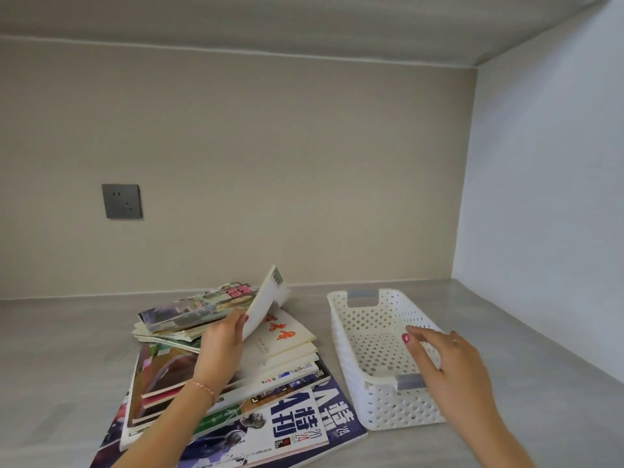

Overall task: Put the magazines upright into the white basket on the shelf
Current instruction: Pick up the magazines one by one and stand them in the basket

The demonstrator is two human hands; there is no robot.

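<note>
My left hand (221, 342) pinches 1 white magazine (266, 298), tilted up off the pile of magazines (236, 393) on the shelf (67, 349). My right hand (449, 363), fingers relaxed, hovers over the white basket (381, 359) just beside the pile.

Perforated white plastic basket (368, 346), glossy paper magazines (256, 410), smooth matt grey shelf (67, 349)

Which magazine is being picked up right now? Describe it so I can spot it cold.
On the grey shelf, left of the white basket, lies a loose pile of magazines. The one in the left hand is the pale magazine tilted up at the pile's back. It alone is lifted off the pile; the rest lie flat.
</note>
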